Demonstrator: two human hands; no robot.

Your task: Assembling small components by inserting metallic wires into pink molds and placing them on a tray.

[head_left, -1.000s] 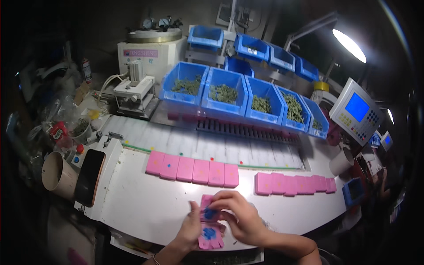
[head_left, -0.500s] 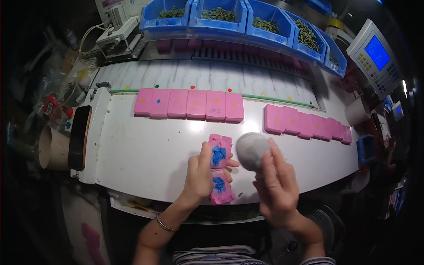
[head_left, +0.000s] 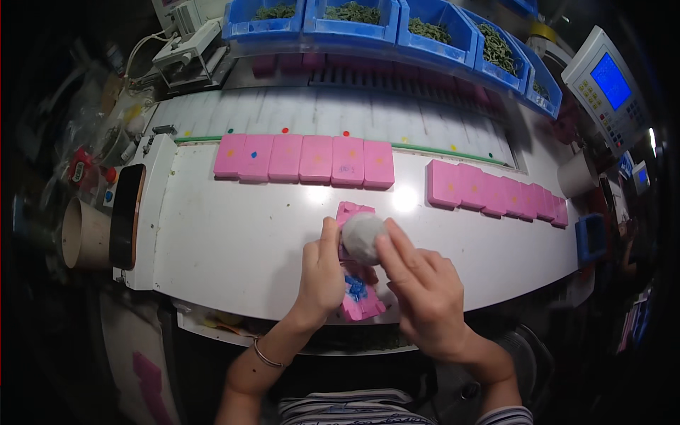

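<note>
A pink rubber mold (head_left: 365, 310), spread into two halves with blue material in the middle, lies in my left hand (head_left: 320, 280). The thumb stands along its left edge and the fingers curl beneath. My right hand (head_left: 433, 301) pinches a round grey pouch (head_left: 363, 239), which looks like bunched cloth, over the upper half. It covers that half's blue middle; whether it touches the surface I cannot tell. On the lower half the blue patch (head_left: 356, 287) shows.
Beyond my hands stands a row of pink blocks (head_left: 316, 159), with another row (head_left: 473, 186) on the right. Blue bins (head_left: 352, 32) of dried-looking green pieces sit above a white table (head_left: 227, 234). A phone (head_left: 129, 216) and beige cup (head_left: 88, 234) stand left; a blue-screen device (head_left: 608, 88), right.
My right hand has brought the grey pouch leftward, from beside the mold to over its upper half. My left hand still holds the mold. The whole view has shifted slightly.
</note>
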